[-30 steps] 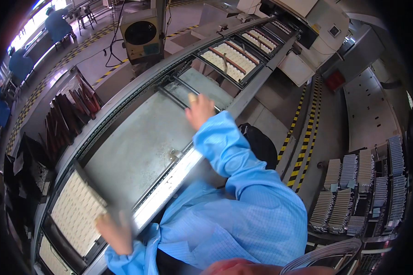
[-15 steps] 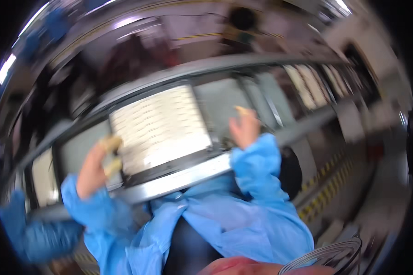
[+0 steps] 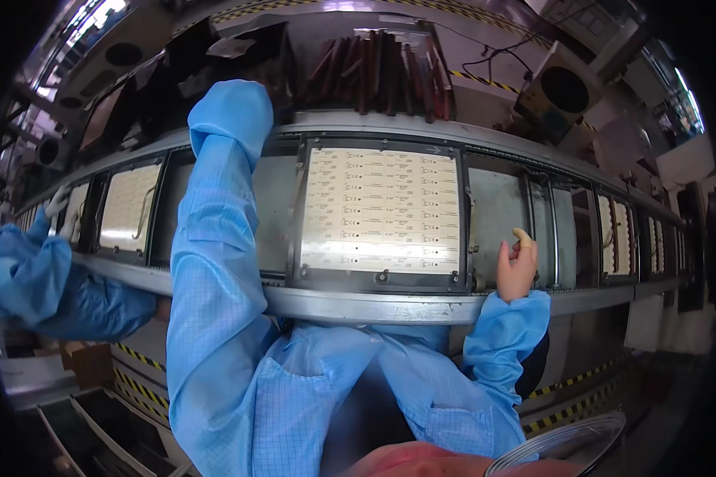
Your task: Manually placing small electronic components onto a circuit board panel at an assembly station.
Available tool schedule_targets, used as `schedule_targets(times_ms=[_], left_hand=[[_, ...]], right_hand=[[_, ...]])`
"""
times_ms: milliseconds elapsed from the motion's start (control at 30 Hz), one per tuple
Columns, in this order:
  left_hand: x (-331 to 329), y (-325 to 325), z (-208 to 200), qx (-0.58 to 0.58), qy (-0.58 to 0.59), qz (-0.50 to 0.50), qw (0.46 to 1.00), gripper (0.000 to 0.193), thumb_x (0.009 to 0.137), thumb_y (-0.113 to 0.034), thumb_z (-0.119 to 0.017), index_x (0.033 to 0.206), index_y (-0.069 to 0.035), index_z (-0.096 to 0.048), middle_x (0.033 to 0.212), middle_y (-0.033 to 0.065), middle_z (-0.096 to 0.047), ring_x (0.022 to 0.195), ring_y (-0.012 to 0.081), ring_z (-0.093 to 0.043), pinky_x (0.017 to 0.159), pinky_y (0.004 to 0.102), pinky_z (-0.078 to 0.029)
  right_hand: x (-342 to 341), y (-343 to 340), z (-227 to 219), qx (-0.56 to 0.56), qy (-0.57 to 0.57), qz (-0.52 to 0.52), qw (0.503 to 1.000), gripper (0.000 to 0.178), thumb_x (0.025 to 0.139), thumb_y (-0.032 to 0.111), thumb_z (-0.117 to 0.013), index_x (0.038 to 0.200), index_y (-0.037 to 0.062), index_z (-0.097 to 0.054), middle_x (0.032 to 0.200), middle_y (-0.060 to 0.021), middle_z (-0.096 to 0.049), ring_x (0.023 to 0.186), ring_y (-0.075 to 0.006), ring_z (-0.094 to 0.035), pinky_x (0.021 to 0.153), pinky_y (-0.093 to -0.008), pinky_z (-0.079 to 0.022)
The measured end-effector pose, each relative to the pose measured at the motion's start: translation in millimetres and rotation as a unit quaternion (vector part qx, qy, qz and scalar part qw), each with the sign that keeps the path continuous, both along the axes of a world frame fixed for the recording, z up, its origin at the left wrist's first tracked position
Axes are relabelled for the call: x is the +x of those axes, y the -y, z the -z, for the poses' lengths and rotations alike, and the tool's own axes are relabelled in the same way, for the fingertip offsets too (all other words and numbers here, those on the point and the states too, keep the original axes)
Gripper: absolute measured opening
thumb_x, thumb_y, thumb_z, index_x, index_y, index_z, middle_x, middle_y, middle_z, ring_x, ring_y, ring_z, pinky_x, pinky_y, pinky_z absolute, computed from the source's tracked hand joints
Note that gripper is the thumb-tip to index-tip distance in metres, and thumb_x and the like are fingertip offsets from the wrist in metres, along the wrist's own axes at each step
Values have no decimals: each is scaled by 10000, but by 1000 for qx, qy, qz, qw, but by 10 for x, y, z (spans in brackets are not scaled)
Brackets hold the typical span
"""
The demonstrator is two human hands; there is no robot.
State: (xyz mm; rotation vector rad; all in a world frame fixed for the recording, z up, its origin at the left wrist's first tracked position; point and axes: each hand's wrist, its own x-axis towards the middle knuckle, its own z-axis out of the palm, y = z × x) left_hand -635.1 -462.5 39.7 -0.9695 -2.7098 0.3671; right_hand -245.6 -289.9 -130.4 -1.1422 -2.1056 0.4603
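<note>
My left arm reaches far across the conveyor, its blue sleeve cuff (image 3: 231,111) beside a dark bin (image 3: 266,60) on the far side. The sleeve hides my left hand and whatever it may hold. My right hand (image 3: 517,266) hovers over the near side of the line, right of the framed panel. Its fingers are loosely bent and apart, a yellowish cover sits on one fingertip, and nothing shows in the grasp. Between my arms a cream sheet of printed labels or boards (image 3: 378,211) lies flat in a black frame (image 3: 374,280).
Dark reddish strips (image 3: 382,75) stand bunched behind the conveyor's far rail. The metal near rail (image 3: 374,308) runs in front of me. More framed panels (image 3: 129,208) sit along the line. A co-worker's blue sleeve (image 3: 32,266) is at left. A speaker-like box (image 3: 561,87) stands back right.
My left hand has gone from beside the panel's left edge to the far side of the conveyor. My right hand stays right of the panel. The view has turned and become sharper.
</note>
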Motion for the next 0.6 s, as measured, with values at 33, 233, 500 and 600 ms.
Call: schedule_targets(times_ms=[33,233,500,600], left_hand=[[-260,26,105,6,-25,-8,1000,299,870,-260,-488,1087,-89,-604,961,175,-644,933,394,-598,796,469,-480],[-1295,-213,581,13,8,43,999,292,873,-253,-486,1082,-87,-605,970,179,-640,941,385,-596,809,456,-475],[-2069,-350,835,28,35,67,997,281,877,-244,-483,1074,-85,-606,983,184,-634,955,370,-592,829,436,-467],[-2233,-407,860,46,40,70,996,277,879,-240,-482,1071,-84,-606,988,187,-632,961,365,-590,836,428,-464]], right_hand=[[-34,16,-22,-8,-7,-7,1000,319,789,59,-597,1105,52,-547,828,-80,-447,659,-172,-460,609,-293,-417],[-104,28,-110,-25,-7,-40,999,329,781,61,-603,1103,49,-537,858,-107,-465,652,-198,-484,614,-306,-427],[-95,8,-71,-31,16,-63,997,275,800,29,-592,1072,37,-554,831,-75,-446,622,-141,-460,573,-252,-411],[-108,27,-80,-30,14,-80,996,249,805,33,-594,1052,32,-562,831,-69,-447,620,-133,-455,566,-245,-406]])
